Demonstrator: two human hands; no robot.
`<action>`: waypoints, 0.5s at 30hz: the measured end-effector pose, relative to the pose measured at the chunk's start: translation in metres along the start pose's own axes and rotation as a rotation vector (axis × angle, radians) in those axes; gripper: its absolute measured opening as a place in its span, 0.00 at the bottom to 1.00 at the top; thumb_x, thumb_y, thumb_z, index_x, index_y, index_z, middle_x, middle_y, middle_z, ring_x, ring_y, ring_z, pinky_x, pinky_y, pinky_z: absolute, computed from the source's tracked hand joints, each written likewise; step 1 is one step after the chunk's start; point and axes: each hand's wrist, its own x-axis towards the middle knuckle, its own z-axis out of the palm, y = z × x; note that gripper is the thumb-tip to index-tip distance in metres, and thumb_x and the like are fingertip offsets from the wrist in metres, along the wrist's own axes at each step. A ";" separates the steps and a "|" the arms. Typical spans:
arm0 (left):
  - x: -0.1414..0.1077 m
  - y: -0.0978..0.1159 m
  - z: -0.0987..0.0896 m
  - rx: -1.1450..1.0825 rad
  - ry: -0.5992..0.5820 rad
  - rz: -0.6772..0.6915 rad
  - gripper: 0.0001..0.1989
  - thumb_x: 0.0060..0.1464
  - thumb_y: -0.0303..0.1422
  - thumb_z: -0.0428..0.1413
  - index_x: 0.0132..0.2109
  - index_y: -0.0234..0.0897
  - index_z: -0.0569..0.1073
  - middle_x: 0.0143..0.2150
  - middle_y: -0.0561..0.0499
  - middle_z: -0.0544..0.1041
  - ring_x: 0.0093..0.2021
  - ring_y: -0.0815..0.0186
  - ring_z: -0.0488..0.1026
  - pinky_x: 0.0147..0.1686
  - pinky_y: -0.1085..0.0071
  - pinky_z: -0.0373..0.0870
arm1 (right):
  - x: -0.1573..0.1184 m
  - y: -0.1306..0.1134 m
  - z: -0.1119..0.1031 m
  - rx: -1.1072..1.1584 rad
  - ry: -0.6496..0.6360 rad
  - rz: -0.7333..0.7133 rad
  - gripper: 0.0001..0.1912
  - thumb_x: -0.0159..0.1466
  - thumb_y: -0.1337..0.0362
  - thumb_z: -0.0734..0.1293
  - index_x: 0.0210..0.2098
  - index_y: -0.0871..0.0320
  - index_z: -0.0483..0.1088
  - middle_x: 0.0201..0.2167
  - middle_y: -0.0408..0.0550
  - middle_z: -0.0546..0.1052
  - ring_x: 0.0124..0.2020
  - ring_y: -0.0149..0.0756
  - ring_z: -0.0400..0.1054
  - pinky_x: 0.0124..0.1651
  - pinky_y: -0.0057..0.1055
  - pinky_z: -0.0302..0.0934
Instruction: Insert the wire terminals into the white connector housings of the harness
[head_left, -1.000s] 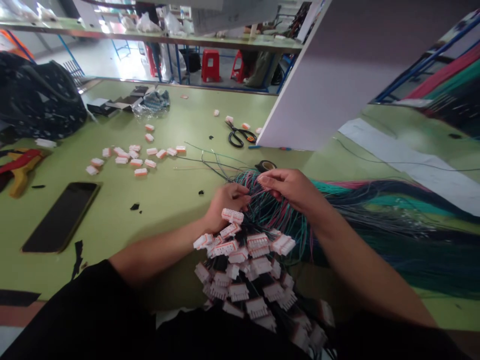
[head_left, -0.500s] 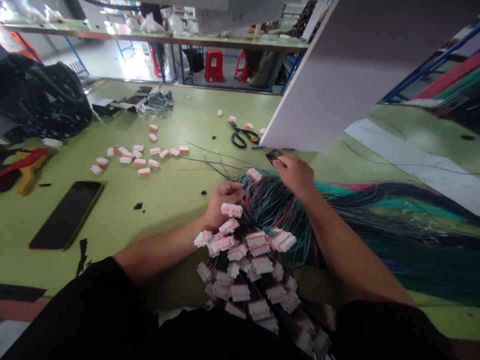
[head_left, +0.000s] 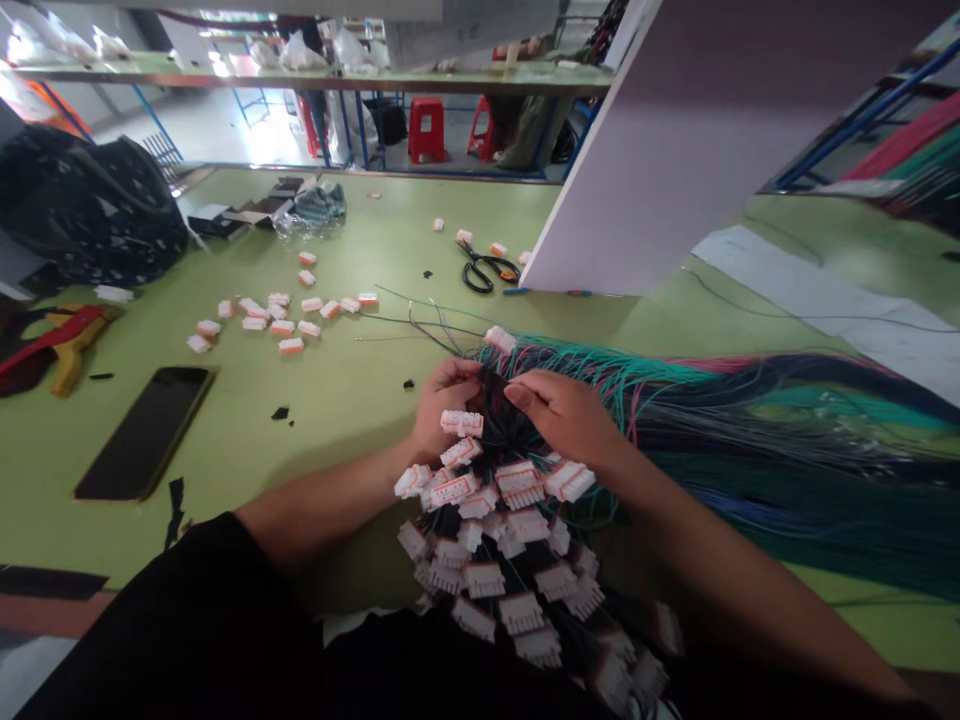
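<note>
My left hand [head_left: 444,408] is closed around a bundle of thin wires, just behind a cluster of white connectors [head_left: 517,480] with orange edges. My right hand [head_left: 562,408] has its thumb and fingers pinched on a dark strip that looks like black tape [head_left: 495,392], which lies against the wires between both hands. Some fingertips are hidden behind the bundle. One white connector [head_left: 500,340] sits just beyond the hands. Green, pink and dark wires [head_left: 675,400] run from the bundle off to the right.
Loose connectors [head_left: 281,327] lie scattered at the left. Black-handled scissors [head_left: 480,270] rest beside a white upright panel [head_left: 637,170]. A phone [head_left: 146,430], a red and yellow tool [head_left: 64,350] and a dark patterned bag [head_left: 90,205] are on the left.
My right hand has moved down and left with the dark strip, from above the wires to the bundle beside my left hand. The left hand keeps its hold.
</note>
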 end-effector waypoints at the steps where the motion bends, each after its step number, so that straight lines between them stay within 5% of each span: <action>1: -0.001 0.000 -0.001 0.017 -0.008 0.006 0.08 0.37 0.19 0.51 0.27 0.35 0.69 0.16 0.59 0.66 0.17 0.75 0.61 0.21 0.77 0.56 | 0.000 0.000 0.000 -0.013 -0.007 0.004 0.18 0.64 0.56 0.54 0.24 0.56 0.65 0.27 0.49 0.73 0.30 0.36 0.66 0.34 0.29 0.55; 7: -0.005 0.001 -0.005 0.095 -0.084 0.060 0.11 0.35 0.20 0.51 0.30 0.35 0.70 0.17 0.59 0.66 0.19 0.74 0.62 0.22 0.77 0.57 | 0.000 -0.006 -0.002 -0.102 -0.061 0.040 0.18 0.64 0.56 0.53 0.25 0.57 0.64 0.28 0.50 0.74 0.31 0.37 0.67 0.34 0.30 0.55; 11: -0.009 0.004 0.000 0.092 -0.046 0.081 0.04 0.42 0.25 0.56 0.28 0.35 0.69 0.16 0.59 0.65 0.19 0.75 0.60 0.21 0.78 0.55 | 0.000 -0.012 -0.003 -0.164 -0.089 0.054 0.18 0.65 0.57 0.53 0.28 0.58 0.67 0.32 0.52 0.76 0.36 0.39 0.69 0.36 0.30 0.55; 15: -0.010 0.007 0.003 0.069 -0.059 0.055 0.07 0.41 0.28 0.60 0.26 0.34 0.67 0.15 0.60 0.64 0.17 0.77 0.58 0.19 0.79 0.53 | -0.001 -0.013 -0.004 -0.304 -0.105 0.064 0.18 0.66 0.57 0.53 0.38 0.59 0.70 0.41 0.55 0.76 0.40 0.43 0.70 0.34 0.32 0.54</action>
